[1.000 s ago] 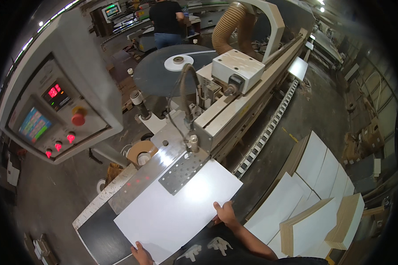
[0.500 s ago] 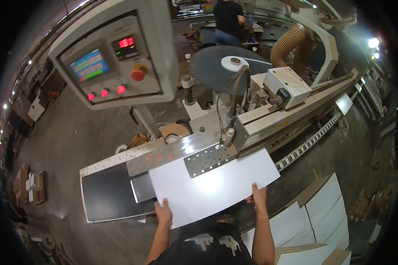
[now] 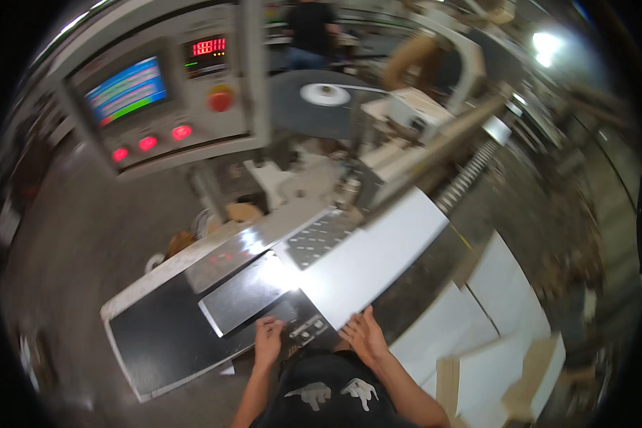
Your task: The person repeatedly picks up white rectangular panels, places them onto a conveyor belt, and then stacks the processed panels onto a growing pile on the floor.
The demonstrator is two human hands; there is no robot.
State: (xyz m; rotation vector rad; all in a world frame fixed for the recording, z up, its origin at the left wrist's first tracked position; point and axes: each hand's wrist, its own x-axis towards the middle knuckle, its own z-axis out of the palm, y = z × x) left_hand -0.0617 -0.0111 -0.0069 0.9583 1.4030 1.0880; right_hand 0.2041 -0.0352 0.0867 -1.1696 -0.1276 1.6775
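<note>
A white rectangular panel [image 3: 378, 260] lies in the edge-banding machine, one long side along the machine's beam and partly under the perforated metal plate [image 3: 319, 239]. My right hand [image 3: 366, 338] is at the panel's near corner, fingers stretched out against its edge and not wrapped round it. My left hand [image 3: 267, 341] is off the panel, over the front edge of the black infeed table [image 3: 157, 342], with loosely bent fingers and nothing visible in them. Between that hand and the machine lies a shiny metal plate [image 3: 242, 292].
At upper left stands a control box [image 3: 171, 93] with a lit screen and red buttons. A roller track [image 3: 471, 171] runs off to the far right. Several white panels [image 3: 442, 335] are stacked at my right. Behind the grey disc [image 3: 307, 118] is another person [image 3: 311, 32].
The panel has slid right and away along the machine. My left hand has let go of it; my right hand has moved from its front edge to its near corner. The view has shifted.
</note>
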